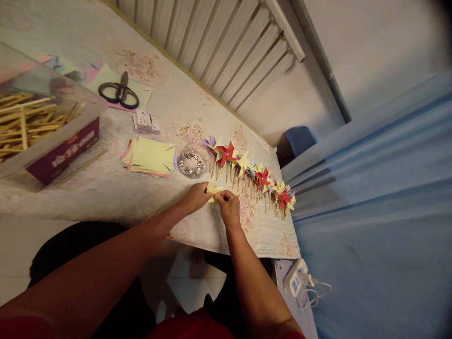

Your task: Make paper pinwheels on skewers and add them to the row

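Observation:
Both hands meet over the table's front edge on a small yellow paper piece (213, 189). My left hand (196, 197) pinches its left side and my right hand (228, 203) pinches its right side, fingers closed. Just beyond lies a row of finished paper pinwheels (254, 176) in red, yellow and purple on wooden sticks. A clear round container of shiny small pieces (192, 160) sits just left of the row. A stack of cut yellow and pink paper squares (150, 156) lies further left.
A clear box of wooden sticks (38, 127) stands at the left. Black scissors (119, 92) rest on coloured paper at the back, with a small white box (145, 122) nearby. Blue fabric (374, 197) fills the right. A white power strip (297, 278) lies below the table corner.

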Action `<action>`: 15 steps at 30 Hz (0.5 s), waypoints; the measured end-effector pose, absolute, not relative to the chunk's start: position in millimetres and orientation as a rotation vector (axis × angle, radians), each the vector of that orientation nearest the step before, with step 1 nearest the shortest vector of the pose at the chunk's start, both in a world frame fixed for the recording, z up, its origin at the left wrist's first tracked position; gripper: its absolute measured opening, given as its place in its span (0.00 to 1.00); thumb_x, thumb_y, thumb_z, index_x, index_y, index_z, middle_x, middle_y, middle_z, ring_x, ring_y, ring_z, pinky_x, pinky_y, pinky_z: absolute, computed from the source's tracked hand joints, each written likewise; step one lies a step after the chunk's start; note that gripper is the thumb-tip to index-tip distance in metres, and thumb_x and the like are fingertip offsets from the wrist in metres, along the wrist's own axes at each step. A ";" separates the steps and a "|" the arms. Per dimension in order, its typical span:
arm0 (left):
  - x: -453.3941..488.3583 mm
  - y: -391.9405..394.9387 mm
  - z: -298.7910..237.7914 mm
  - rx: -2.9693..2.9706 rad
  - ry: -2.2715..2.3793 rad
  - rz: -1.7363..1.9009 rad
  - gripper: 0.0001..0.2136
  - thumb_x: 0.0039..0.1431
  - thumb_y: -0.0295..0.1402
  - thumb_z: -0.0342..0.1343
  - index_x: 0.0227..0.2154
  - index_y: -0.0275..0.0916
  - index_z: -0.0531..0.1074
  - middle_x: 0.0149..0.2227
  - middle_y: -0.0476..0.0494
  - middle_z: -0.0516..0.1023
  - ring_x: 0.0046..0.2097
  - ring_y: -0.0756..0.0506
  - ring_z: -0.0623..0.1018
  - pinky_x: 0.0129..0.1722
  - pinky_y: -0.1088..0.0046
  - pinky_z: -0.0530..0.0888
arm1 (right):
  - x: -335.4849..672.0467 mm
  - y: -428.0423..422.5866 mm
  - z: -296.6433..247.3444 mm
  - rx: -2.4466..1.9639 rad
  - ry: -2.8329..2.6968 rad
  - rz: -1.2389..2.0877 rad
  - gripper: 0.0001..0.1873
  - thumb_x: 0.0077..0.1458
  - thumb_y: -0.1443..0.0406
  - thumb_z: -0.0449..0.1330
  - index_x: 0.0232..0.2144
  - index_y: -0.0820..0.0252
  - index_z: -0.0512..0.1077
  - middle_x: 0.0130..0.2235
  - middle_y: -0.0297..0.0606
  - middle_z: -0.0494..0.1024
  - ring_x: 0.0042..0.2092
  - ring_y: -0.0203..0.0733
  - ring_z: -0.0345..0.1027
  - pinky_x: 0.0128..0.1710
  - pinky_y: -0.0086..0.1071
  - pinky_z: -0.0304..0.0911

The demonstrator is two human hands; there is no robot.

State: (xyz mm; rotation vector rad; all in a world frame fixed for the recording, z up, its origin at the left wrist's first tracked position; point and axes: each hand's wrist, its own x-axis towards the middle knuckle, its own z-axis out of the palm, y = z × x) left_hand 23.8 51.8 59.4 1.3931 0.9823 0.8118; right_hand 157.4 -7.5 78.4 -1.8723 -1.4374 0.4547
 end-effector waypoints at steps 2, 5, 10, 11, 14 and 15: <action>24.1 52.3 59.1 1.394 0.985 0.807 0.04 0.44 0.31 0.54 0.25 0.37 0.72 0.24 0.51 0.71 0.29 0.48 0.67 0.30 0.73 0.60 | 157.7 -8.2 82.1 -1.857 -1.541 0.379 0.08 0.52 0.64 0.57 0.23 0.57 0.72 0.25 0.31 0.72 0.29 0.38 0.65 0.32 0.30 0.61; 24.7 52.9 59.1 1.384 0.981 0.806 0.04 0.43 0.30 0.54 0.25 0.37 0.72 0.24 0.51 0.72 0.30 0.48 0.67 0.30 0.73 0.60 | 158.5 -9.8 93.2 -1.801 -1.801 0.212 0.07 0.53 0.65 0.57 0.24 0.57 0.73 0.30 0.36 0.74 0.35 0.40 0.67 0.39 0.32 0.62; 23.5 52.7 60.7 1.381 0.981 0.797 0.04 0.44 0.30 0.54 0.24 0.37 0.71 0.25 0.51 0.73 0.30 0.48 0.67 0.29 0.73 0.61 | 158.0 -7.0 87.6 -1.840 -1.628 0.350 0.07 0.51 0.65 0.58 0.23 0.57 0.71 0.27 0.33 0.73 0.32 0.39 0.66 0.36 0.31 0.61; 23.3 52.7 60.9 1.389 0.985 0.786 0.04 0.44 0.30 0.53 0.25 0.37 0.71 0.25 0.51 0.73 0.30 0.48 0.68 0.29 0.73 0.61 | 157.5 -6.0 82.9 -1.861 -1.521 0.425 0.07 0.50 0.65 0.58 0.22 0.57 0.71 0.25 0.31 0.72 0.30 0.38 0.65 0.34 0.30 0.60; 23.1 52.8 60.2 1.416 1.002 0.751 0.06 0.45 0.30 0.53 0.27 0.36 0.72 0.26 0.50 0.74 0.30 0.48 0.69 0.30 0.74 0.62 | 156.5 -4.4 73.3 -1.896 -1.345 0.535 0.07 0.49 0.64 0.59 0.22 0.58 0.70 0.23 0.29 0.70 0.28 0.38 0.63 0.31 0.30 0.59; 23.3 53.0 59.6 1.425 1.004 0.747 0.06 0.45 0.30 0.52 0.27 0.36 0.72 0.27 0.50 0.74 0.31 0.48 0.69 0.30 0.74 0.62 | 156.5 -4.6 73.2 -1.891 -1.370 0.509 0.07 0.49 0.64 0.58 0.22 0.58 0.70 0.23 0.29 0.70 0.28 0.38 0.63 0.32 0.30 0.60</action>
